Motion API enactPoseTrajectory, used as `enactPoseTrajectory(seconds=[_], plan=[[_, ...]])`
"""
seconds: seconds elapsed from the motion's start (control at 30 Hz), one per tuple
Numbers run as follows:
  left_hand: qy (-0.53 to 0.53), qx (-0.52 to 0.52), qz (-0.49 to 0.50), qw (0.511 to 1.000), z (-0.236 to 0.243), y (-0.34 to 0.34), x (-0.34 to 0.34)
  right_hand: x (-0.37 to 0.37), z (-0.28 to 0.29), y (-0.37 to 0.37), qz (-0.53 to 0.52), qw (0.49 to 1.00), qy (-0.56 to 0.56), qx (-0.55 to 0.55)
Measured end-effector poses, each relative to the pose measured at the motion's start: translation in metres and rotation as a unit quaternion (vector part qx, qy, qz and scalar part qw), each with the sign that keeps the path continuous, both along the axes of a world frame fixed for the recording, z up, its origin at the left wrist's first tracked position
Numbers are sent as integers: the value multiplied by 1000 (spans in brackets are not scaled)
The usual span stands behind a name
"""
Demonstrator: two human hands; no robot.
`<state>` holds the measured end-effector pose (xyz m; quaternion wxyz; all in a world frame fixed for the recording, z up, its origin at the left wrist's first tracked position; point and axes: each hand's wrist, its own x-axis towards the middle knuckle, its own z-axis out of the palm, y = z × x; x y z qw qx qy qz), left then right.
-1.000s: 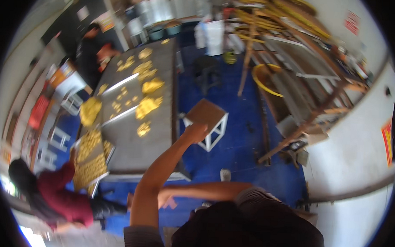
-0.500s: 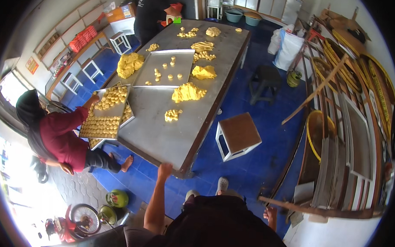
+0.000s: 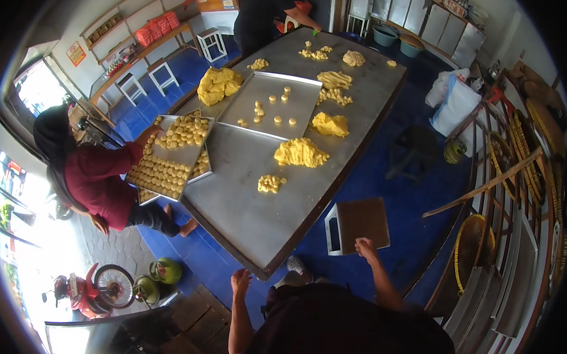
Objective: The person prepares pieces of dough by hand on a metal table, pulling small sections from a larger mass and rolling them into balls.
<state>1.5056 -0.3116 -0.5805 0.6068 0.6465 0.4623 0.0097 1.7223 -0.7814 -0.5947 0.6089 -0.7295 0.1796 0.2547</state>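
My left hand [image 3: 240, 281] hangs just off the near corner of a large metal-topped table [image 3: 232, 206], its fingers loosely bent and apart, holding nothing. My right hand [image 3: 366, 248] is raised in front of a brown-topped stool [image 3: 364, 220], its fingers curled in with nothing seen in them. Nearest me on the table lies a small heap of yellow dough pieces [image 3: 271, 184]. Beyond it sit a torn dough mound [image 3: 301, 153] and a smoother dough lump [image 3: 330, 124]. A metal tray [image 3: 249, 94] further back carries several small dough rounds.
At the left, a person in a maroon top [image 3: 102, 171] reaches over stacked trays [image 3: 181, 153] of dough balls. Another person [image 3: 254, 20] stands at the far end. Green gas cylinders [image 3: 166, 271] and a motorcycle [image 3: 82, 295] are lower left; a slatted rack [image 3: 511, 266] lines the right.
My view has turned left and shifted. My left hand has come off the table corner. My right hand has risen from low at my side to before the stool.
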Motion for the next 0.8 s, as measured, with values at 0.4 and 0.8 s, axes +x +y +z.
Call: enactPoseTrajectory(seconds=[0.4, 0.8], plan=[[-17, 11, 163, 986, -37, -28, 18, 147, 36, 125, 249, 966, -15, -68], [54, -15, 361, 931, -26, -70, 6, 499, -42, 230, 156, 933, -245, -212]])
